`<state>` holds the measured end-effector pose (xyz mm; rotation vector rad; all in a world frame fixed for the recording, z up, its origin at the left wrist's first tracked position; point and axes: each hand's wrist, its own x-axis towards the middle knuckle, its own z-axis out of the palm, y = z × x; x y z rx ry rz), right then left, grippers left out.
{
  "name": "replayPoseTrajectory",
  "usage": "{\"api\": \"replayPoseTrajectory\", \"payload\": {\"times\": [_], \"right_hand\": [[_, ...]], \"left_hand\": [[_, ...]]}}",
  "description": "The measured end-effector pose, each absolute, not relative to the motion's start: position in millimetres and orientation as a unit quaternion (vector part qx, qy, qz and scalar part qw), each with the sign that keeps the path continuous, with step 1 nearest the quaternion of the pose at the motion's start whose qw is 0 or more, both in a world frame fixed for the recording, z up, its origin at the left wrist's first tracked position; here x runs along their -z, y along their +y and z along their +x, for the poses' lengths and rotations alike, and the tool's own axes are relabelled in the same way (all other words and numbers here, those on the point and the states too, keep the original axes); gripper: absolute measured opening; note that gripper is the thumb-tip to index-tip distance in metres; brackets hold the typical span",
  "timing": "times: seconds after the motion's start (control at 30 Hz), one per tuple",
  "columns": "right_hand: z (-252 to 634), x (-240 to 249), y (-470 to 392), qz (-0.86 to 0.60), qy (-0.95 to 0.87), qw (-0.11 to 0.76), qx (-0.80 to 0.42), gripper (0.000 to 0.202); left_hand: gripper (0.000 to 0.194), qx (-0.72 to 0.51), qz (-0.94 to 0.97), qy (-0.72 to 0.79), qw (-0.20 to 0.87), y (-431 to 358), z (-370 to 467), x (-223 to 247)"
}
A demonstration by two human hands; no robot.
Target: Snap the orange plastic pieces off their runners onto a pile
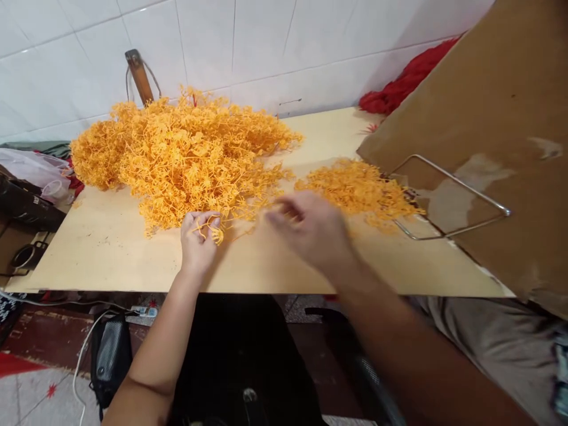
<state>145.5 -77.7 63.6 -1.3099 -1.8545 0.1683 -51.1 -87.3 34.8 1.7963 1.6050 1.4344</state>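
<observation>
Both forearms reach forward, the left hand pinched shut, the right hand blurred, fingers loosely curled.

Held sprig: 1 orange plastic piece of thin looping stems, pinched in the fingers of the left hand, at the near edge of the big pile and just above the board.
Big pile: a tall, loose tangle of the same orange plastic sprigs, heaped on the left and middle of the pale wooden board and reaching back almost to the tiled wall.
Small pile: a lower, flatter, finer-looking heap of orange pieces, lying on the right of the board.
Right hand: blurred, palm down, fingers spread between the 2 piles; whether it holds a piece cannot be told.
</observation>
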Motion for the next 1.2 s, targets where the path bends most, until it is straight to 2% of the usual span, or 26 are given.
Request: {"api": "replayPoseTrajectory", "payload": {"times": [0.1,0.2,0.27,0.57,0.77,0.83,0.93,1.03,1.13,1.2], "right_hand": [[93.7,-60.6,-104.3,-0.467,-0.79,0.356,-0.175,0.033],[75.9,-56.3,-108.7,-0.455,-0.8,0.324,-0.217,0.022],[76.3,-55.5,-108.3,-0.427,-0.819,0.307,-0.231,0.022],[86.0,-62.0,-134.9,-0.419,-0.845,0.314,-0.109,0.03],[94.7,-83.2,-169.4,-0.223,-0.919,0.288,-0.151,0.022],[108.4,-79.0,-155.4,-0.309,-0.885,0.314,-0.154,0.022],[149.8,-62.1,-109.8,-0.514,-0.762,0.376,-0.12,0.016],[200.6,-46.1,-67.4,-0.627,-0.656,0.411,-0.088,0.026],[226.5,-38.9,-52.4,-0.668,-0.619,0.411,-0.026,0.032],[219.1,-38.8,-57.5,-0.64,-0.646,0.415,0.005,0.027]], "left_hand": [[0.018,-0.47,0.689,0.536,0.127,-92.2,-46.9,-34.4],[0.021,-0.427,0.725,0.532,0.092,-95.0,-50.4,-35.3],[0.022,-0.405,0.732,0.54,0.09,-95.9,-54.9,-35.8],[0.014,-0.388,0.692,0.584,0.172,-97.9,-47.9,-42.1],[0.02,-0.396,0.548,0.717,0.17,-73.3,-82.4,-49.4],[0.023,-0.441,0.562,0.672,0.194,-72.2,-88.3,-56.9],[0.026,-0.498,0.567,0.591,0.286,-76.8,-86.3,-67.1],[0.031,-0.543,0.484,0.581,0.365,-80.6,-87.2,-68.1],[0.031,-0.568,0.442,0.585,0.373,-83.3,-95.5,-61.8],[0.029,-0.571,0.446,0.587,0.362,-85.9,-99.8,-57.7]]}}
